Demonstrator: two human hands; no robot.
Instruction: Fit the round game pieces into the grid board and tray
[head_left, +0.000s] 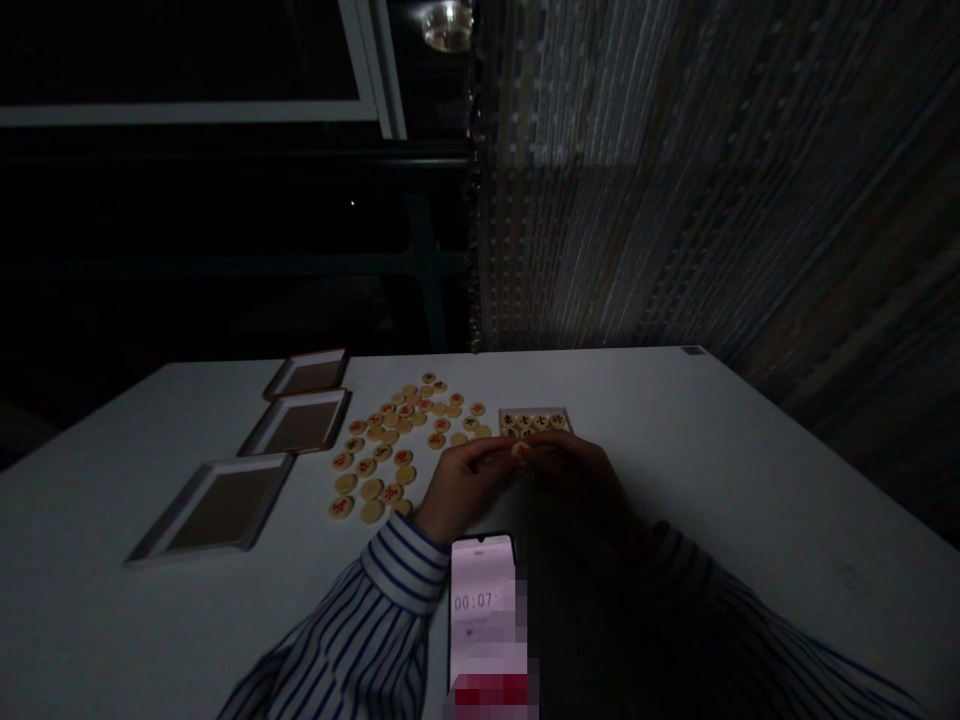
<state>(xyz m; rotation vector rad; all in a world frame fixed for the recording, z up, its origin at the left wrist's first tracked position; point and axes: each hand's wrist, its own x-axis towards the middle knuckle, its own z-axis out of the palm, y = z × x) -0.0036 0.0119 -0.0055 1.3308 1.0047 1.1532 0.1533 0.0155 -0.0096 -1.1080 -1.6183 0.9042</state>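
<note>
A round Chinese chess piece (520,453) with a red character is pinched between the fingertips of my left hand (466,487) and my right hand (589,482). Both hands are closed, though my right fingers are in deep shadow. Just beyond them lies a small box (569,412) with rows of pieces marked in dark characters; my hands hide its near part. To the left, many loose Chinese chess pieces (382,453) are scattered flat, some showing red or dark characters and some blank faces.
On the left of the white table (750,520) lie three shallow trays or lids (225,508). A phone (484,610) with a lit timer lies between my forearms. A string curtain (600,200) hangs behind the table, beside a dark window. The room is dim.
</note>
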